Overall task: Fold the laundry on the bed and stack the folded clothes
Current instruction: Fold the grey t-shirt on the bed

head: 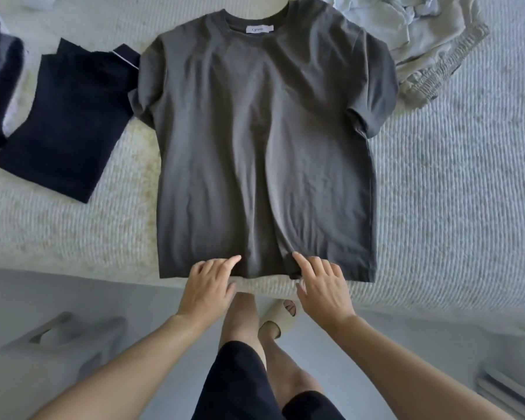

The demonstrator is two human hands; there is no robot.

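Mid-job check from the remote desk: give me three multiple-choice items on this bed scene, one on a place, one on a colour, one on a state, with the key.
1. Where does the folded navy garment lie relative to the grey T-shirt?
A. On the left of it in the picture
B. On top of it
C. On the floor

2. What colour is the neck label of the T-shirt?
A. Red
B. White
C. Yellow

3. In what state is the T-shirt?
A. Folded in half
B. Rolled up
C. Spread flat, unfolded

Key:
1 A, it sits on the bed cover beside the shirt's sleeve.
2 B, a white strip shows inside the collar.
3 C, both sleeves and the hem lie open, with the left hand and the right hand at the hem.
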